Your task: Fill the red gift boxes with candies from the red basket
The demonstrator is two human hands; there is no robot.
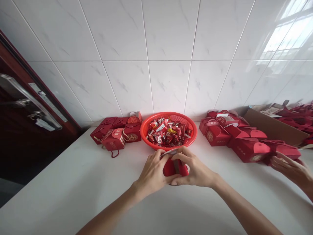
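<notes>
Between my two hands is a small red box (169, 167), just in front of the candy basket. My left hand (152, 169) holds its left side, fingers curled over the top edge and thumb along the front. My right hand (195, 168) grips the right side the same way, and the two thumbs meet at the near side. A pale flap shows at the box's far edge. The red plastic basket (144, 137) behind holds many red-wrapped candies (168, 132) and a yellow one.
Several red boxes (133, 132) stand left of the basket, one with a cord handle. More red boxes (250, 150) stand at the right, where another person's hand (292, 166) touches one. A cardboard carton (276, 125) is behind them. A tiled wall (171, 81) backs the table.
</notes>
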